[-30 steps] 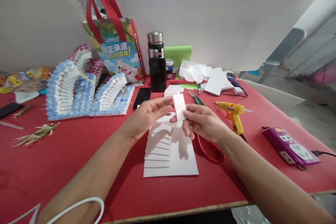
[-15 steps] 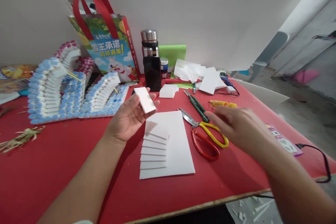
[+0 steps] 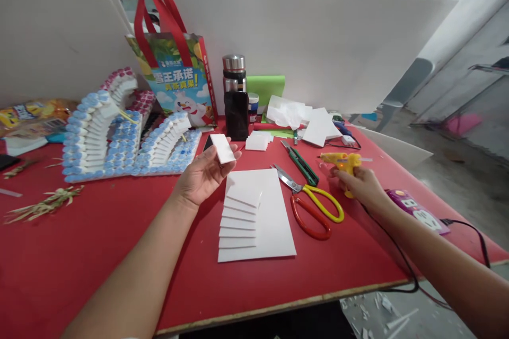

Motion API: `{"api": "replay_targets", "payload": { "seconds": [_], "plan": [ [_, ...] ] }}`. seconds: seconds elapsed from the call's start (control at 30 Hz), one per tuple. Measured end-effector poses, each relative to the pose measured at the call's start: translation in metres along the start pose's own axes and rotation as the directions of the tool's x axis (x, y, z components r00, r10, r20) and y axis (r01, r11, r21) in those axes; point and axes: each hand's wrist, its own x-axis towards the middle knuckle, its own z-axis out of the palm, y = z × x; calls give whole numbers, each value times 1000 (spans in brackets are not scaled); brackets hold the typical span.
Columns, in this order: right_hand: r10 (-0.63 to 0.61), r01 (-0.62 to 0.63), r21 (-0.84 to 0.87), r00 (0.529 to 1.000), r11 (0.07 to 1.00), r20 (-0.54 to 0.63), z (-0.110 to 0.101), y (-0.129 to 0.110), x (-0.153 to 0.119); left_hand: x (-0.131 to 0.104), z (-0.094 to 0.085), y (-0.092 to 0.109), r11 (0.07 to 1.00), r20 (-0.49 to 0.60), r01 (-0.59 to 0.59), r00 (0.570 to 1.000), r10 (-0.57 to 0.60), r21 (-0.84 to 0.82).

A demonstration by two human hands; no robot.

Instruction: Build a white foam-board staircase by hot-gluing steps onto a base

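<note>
My left hand [image 3: 204, 175] holds a small white rectangular piece [image 3: 223, 149] between thumb and fingers, above the upper left of a white sheet [image 3: 276, 222]. On that sheet lie several overlapping white strips [image 3: 238, 225], fanned in a column along its left side. My right hand [image 3: 360, 183] is closed round the handle of a yellow glue gun [image 3: 342, 160], whose nozzle points left. Scissors [image 3: 314, 204] with one red and one yellow handle lie open between the sheet and my right hand. A green cutter [image 3: 301, 163] rests just behind them.
Blue-and-white layered models [image 3: 95, 137] stand at the left, before a colourful bag [image 3: 181, 85]. A phone [image 3: 236, 115] leans upright against a metal bottle [image 3: 234, 66]. White scraps [image 3: 288, 111] lie at the back. A purple power strip [image 3: 421, 212] sits by my right forearm.
My right hand has moved onto the glue gun and closed round it. My left hand still holds the white piece. The camera view has shifted slightly.
</note>
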Motion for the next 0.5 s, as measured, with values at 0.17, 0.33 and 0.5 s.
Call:
{"api": "replay_targets", "payload": {
  "seconds": [0.17,0.33,0.5],
  "plan": [
    [-94,31,392,985,920,142,13,-79,-31,1,-3,1,1000,-7,11,1000,-11,-2],
    [-422,57,694,828,718,369,64,-132,-46,-2,0,0,998,-1,33,999,-33,60],
    [-471,50,721,787,692,398,101,-118,-51,-2,-3,-2,989,93,23,995,-36,145]
  ]
}}
